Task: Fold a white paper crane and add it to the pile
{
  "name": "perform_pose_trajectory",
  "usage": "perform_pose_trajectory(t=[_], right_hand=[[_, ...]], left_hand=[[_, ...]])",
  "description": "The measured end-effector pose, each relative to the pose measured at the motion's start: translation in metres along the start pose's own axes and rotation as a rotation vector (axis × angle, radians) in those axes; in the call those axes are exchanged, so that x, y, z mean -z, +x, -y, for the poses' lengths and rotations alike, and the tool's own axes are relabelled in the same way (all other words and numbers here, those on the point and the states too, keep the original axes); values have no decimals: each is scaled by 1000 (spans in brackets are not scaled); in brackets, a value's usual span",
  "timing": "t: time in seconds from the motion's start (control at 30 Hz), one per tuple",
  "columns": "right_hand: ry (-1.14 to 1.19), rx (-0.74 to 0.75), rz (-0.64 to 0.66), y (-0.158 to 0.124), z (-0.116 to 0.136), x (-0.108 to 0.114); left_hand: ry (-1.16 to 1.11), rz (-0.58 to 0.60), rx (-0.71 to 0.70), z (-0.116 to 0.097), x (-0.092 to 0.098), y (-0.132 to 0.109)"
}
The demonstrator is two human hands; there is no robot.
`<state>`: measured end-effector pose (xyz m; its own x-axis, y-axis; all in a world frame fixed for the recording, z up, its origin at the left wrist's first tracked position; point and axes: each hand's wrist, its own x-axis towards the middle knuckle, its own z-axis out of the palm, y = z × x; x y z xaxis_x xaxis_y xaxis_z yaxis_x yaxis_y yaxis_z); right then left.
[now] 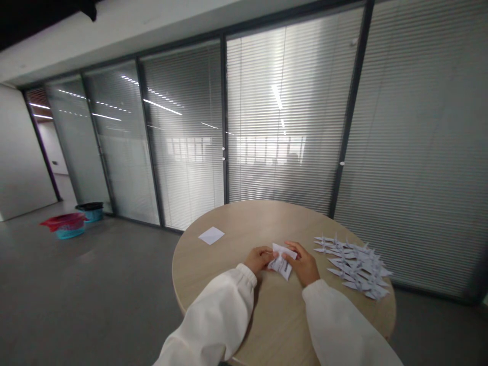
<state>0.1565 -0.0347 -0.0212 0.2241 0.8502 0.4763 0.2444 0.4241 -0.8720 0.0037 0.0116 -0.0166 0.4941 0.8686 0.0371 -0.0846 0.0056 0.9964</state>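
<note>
Folded printed paper (281, 263) sits pinched between both hands over the round wooden table (244, 223). Left hand (260, 259) and right hand (303, 263) close on its edges, fingertips near the folds, holding it steady. Paper cranes (353, 267) lie heaped rightward; a white paper square (211, 235) lies beyond.

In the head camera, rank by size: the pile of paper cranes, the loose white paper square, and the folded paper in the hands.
1. the pile of paper cranes
2-3. Unsure: the folded paper pinched by the left hand and right hand looks slightly larger than the white paper square, but sits nearer the camera.
</note>
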Motion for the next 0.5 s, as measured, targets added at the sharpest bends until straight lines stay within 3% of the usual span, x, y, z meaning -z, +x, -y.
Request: perform_pose_trajectory(t=[0.1,0.2,0.5], right_hand=[[196,-98,68,1,1,-1],[283,-168,145,2,1,0],[221,-137,120,2,-1,-1]], left_hand=[[-41,-74,-72,0,0,2],[-71,-69,-110,-2,-1,1],[-61,-90,-109,-5,-3,-1]])
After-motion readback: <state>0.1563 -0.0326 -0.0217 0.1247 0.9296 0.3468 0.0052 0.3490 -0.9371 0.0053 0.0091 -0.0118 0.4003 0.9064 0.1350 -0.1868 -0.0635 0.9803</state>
